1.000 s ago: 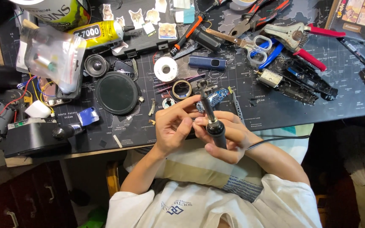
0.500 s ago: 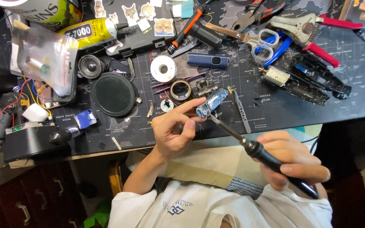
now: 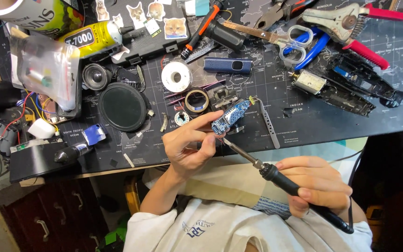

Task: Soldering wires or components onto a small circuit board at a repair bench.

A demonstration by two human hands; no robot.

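Left hand (image 3: 187, 147) grip pinches a small blue board (image 3: 230, 116) between thumb and fingers, holding it just above the worktop (image 3: 304, 126) edge, tilted. Right hand (image 3: 318, 184) grip is wrapped around the black handle of a soldering iron (image 3: 276, 175), over the lap. Iron tip points up-left and sits at the lower edge of the board, touching or nearly so; cannot tell which.

Head view, around the board: tape roll (image 3: 197, 100) and a small metal clamp (image 3: 223, 95) just behind it, tweezers (image 3: 267, 126) just right of it. White solder spool (image 3: 176, 77) farther back. Round black disc (image 3: 122, 106) to the left, small speaker (image 3: 94, 76) beside that. Dark blue bar (image 3: 228, 65) behind the spool. Scissors (image 3: 299, 39) with blue handles and red-handled stripper (image 3: 350, 23) at far right back, black open housing (image 3: 350, 86) below them. Yellow glue tube (image 3: 89, 35) and clear plastic bag (image 3: 47, 70) at far left. Black case with cat stickers (image 3: 157, 25) at top.
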